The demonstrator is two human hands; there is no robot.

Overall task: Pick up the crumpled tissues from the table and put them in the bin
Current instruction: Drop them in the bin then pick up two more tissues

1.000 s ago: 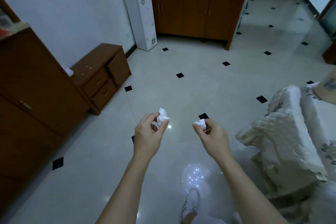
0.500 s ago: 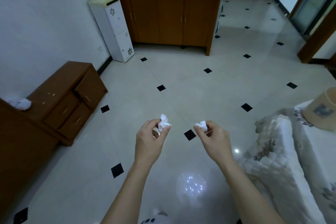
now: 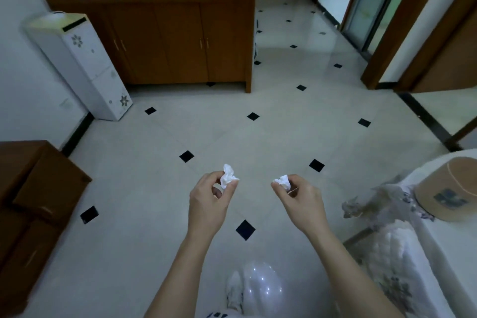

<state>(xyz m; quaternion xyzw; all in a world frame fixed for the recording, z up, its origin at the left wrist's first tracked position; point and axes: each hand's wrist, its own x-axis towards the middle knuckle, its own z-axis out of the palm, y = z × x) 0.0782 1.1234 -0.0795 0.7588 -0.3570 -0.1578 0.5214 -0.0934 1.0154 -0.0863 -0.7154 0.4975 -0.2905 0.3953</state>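
Note:
My left hand (image 3: 209,204) pinches a crumpled white tissue (image 3: 228,175) between thumb and forefinger, held out at waist height above the tiled floor. My right hand (image 3: 300,199) pinches a second, smaller crumpled tissue (image 3: 282,181) the same way. The two hands hover side by side, a short gap between them. No bin and no table show in this view.
A low brown drawer unit (image 3: 33,204) stands at the left. A white floral cabinet (image 3: 85,64) leans by the wall beside a wooden sideboard (image 3: 178,41). A sofa with a quilted cover (image 3: 402,253) and a tan hat (image 3: 449,188) fills the right. A hallway (image 3: 296,28) opens beyond.
The view has swung right and advanced across the floor; the drawer unit slid left and the hallway came into sight. Both hands keep their tissues in the same pose.

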